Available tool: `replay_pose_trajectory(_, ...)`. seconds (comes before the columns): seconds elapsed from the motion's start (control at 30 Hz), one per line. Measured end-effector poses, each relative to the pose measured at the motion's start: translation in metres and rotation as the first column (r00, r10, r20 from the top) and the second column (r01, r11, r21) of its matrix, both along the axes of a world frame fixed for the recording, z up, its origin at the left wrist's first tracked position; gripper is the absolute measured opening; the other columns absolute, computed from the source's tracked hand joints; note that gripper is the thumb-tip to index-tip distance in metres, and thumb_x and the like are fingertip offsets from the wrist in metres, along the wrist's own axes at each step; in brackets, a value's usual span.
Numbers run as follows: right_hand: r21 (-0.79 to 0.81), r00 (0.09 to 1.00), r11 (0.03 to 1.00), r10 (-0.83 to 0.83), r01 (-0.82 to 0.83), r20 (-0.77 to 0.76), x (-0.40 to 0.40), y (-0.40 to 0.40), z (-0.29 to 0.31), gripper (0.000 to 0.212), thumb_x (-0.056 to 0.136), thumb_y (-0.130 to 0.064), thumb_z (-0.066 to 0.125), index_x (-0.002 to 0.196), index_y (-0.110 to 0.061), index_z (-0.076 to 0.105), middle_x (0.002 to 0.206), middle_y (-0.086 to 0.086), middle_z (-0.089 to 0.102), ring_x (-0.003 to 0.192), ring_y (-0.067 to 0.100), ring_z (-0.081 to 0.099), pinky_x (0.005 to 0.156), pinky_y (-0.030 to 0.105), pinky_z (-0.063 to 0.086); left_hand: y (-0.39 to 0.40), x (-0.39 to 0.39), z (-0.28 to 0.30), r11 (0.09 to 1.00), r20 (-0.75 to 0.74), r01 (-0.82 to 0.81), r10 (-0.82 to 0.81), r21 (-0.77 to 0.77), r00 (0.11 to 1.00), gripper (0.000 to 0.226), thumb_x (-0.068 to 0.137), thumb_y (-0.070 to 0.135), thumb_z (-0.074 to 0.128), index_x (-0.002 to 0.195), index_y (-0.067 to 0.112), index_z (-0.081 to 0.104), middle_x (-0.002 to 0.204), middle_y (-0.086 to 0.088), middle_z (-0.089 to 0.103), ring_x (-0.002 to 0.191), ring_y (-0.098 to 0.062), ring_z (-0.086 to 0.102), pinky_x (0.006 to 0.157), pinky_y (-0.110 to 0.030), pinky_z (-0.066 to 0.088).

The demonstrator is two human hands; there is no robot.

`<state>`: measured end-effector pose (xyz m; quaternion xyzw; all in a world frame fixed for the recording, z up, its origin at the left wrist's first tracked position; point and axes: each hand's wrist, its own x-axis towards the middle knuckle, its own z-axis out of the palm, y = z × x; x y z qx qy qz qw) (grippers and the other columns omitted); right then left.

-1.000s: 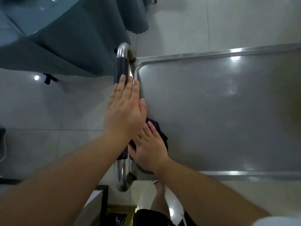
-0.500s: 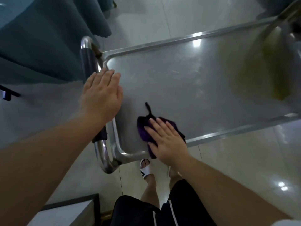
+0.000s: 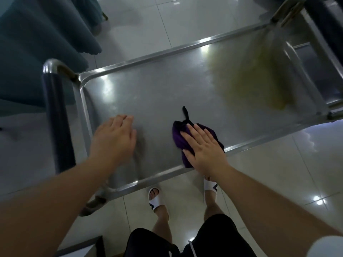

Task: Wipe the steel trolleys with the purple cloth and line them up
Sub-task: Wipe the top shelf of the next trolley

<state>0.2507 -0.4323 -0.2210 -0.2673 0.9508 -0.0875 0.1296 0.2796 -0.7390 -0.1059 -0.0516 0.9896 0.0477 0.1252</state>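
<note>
A steel trolley (image 3: 167, 93) fills the middle of the head view, its flat top shelf ringed by a raised rim. The purple cloth (image 3: 179, 133) lies bunched on the shelf near the front rim, a dark loop sticking out at its far end. My right hand (image 3: 203, 147) presses flat on the cloth with straight fingers. My left hand (image 3: 115, 138) hovers or rests flat over the shelf's left part, fingers together and blurred. The trolley's dark-sleeved handle (image 3: 57, 117) runs along the left end.
A table draped in teal cloth (image 3: 37, 43) stands close at the back left. A second steel trolley (image 3: 319, 43) with a dark handle adjoins the first at the far right. A yellowish reflection (image 3: 256, 75) shows on the shelf. My sandalled feet (image 3: 156, 199) stand on pale floor tiles.
My left hand has left the handle and moved right over the shelf. My right hand has slid the cloth rightward along the front rim. The view has swung right.
</note>
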Motion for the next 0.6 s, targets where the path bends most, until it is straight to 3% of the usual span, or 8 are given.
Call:
replay_pose_trajectory(0.1, -0.008, 1.000, 1.000, 0.028, -0.028, 0.008, -0.016, 0.021, 0.001, 0.064, 0.106, -0.058, 0.030, 0.165, -0.041, 0.014, 0.176, -0.009, 0.007, 0.161, 0.012, -0.003, 0.130, 0.040, -0.004, 0.047, -0.007, -0.014, 0.996, 0.024, -0.059, 0.057, 0.073, 0.998, 0.055, 0.107, 0.038, 0.037, 0.157, 0.016, 0.044, 0.158, -0.012, 0.048, 0.139, -0.037, 0.051, 0.112, -0.051, 0.040)
replay_pose_trajectory(0.3, -0.061, 0.990, 0.988, 0.142, -0.140, 0.016, -0.048, 0.069, -0.002, 0.062, 0.106, -0.057, 0.030, 0.165, -0.039, 0.019, 0.176, -0.009, 0.007, 0.162, 0.013, -0.002, 0.131, 0.043, 0.003, 0.152, -0.024, -0.033, 0.919, 0.048, -0.326, 0.323, 0.220, 0.945, 0.061, 0.111, 0.044, 0.036, 0.167, 0.024, 0.024, 0.175, -0.005, 0.021, 0.159, -0.028, 0.024, 0.125, -0.051, 0.025)
replay_pose_trajectory(0.6, -0.103, 0.959, 0.954, 0.283, -0.282, 0.000, -0.090, 0.138, -0.001, 0.064, 0.106, -0.055, 0.036, 0.165, -0.037, 0.022, 0.175, -0.008, 0.011, 0.162, 0.014, 0.000, 0.131, 0.043, 0.005, 0.214, -0.102, -0.092, 0.804, -0.086, -0.544, 0.575, 0.238, 0.813, 0.062, 0.111, 0.044, 0.028, 0.167, 0.019, 0.022, 0.177, -0.007, 0.014, 0.163, -0.025, 0.009, 0.130, -0.047, 0.011)
